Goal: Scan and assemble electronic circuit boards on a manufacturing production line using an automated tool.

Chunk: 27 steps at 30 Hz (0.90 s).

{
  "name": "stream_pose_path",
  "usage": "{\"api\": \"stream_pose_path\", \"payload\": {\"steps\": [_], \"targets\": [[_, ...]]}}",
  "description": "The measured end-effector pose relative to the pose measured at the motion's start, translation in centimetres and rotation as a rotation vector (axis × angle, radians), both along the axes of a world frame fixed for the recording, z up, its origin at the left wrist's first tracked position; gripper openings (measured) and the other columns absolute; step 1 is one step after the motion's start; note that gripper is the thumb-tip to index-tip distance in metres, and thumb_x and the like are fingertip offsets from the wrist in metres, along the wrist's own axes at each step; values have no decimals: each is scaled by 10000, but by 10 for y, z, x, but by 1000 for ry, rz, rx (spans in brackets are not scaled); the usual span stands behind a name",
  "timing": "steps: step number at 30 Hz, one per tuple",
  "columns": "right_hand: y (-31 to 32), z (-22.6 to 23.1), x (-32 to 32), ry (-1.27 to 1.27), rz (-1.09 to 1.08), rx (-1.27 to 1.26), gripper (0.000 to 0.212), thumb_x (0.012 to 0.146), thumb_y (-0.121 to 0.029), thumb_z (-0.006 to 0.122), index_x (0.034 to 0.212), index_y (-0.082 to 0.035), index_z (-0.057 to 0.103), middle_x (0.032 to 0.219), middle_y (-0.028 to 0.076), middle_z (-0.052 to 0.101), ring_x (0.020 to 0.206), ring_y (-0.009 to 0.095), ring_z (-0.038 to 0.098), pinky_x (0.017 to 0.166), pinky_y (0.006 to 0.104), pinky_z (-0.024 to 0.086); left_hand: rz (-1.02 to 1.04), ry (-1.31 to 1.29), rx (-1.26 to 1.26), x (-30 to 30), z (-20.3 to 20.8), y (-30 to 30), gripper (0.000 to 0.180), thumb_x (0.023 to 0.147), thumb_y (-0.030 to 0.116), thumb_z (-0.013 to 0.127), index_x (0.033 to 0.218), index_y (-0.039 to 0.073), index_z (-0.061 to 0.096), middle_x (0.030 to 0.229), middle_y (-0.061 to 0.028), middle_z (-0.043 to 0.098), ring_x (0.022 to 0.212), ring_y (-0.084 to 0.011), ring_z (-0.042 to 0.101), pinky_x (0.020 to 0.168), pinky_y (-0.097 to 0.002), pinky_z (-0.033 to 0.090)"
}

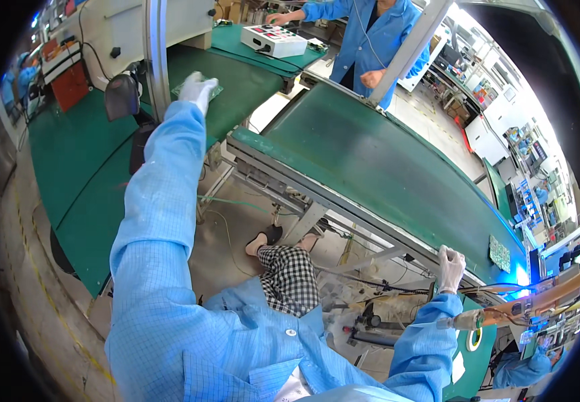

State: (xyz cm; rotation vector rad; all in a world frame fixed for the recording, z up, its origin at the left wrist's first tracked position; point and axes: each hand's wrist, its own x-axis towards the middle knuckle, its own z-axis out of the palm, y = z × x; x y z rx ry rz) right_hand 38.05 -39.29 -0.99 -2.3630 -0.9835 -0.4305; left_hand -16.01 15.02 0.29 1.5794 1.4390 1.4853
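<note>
My left hand (pixel 198 90), in a white glove, reaches far forward over the green work surface beside a metal post. Its fingers are closed on a thin green circuit board (pixel 217 91), which shows at both sides of the hand and is mostly hidden under it. My right hand (pixel 450 269), also gloved, is curled closed at the near edge of the conveyor belt (pixel 363 161); nothing shows in it. Another circuit board (pixel 499 254), pale green and full of parts, lies on the belt's right end, beyond my right hand.
A co-worker in a blue coat (pixel 370 40) stands across the belt, one hand by a white control box (pixel 273 41). A dark scanner-like device (pixel 123 97) stands left of the post. An orange-brown arm-like fixture (pixel 538 298) and a tape roll (pixel 474 339) are at right.
</note>
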Motion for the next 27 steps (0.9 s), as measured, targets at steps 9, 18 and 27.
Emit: {"api": "stream_pose_path", "payload": {"steps": [9, 18, 27], "targets": [[22, 12, 5, -63, -167, -156, 433, 824, -436, 630, 805, -11, 706, 909, 212, 646, 897, 344, 606, 829, 424, 456, -571, 626, 333, 169, 31, -172, 529, 800, 327, 617, 1255, 65, 552, 1277, -159, 559, 1183, -304, 525, 1032, -364, 398], [-1, 28, 79, -151, -189, -135, 361, 813, -382, 618, 896, -40, 699, 951, 221, 643, 908, 362, 612, 835, 441, 470, -471, 893, 481, 227, -2, -212, 516, 862, 428, 580, 1238, 76, 547, 1210, -107, 572, 1164, -285, 520, 980, -391, 439], [-5, 17, 172, -170, -258, -315, 496, 805, -428, 605, 1116, -47, 668, 1083, 195, 649, 1062, 344, 578, 954, 413, 440, -473, 862, 522, 227, 5, -202, 440, 824, 333, 651, 1191, 97, 592, 1239, -139, 585, 1201, -309, 508, 997, -404, 422]]}}
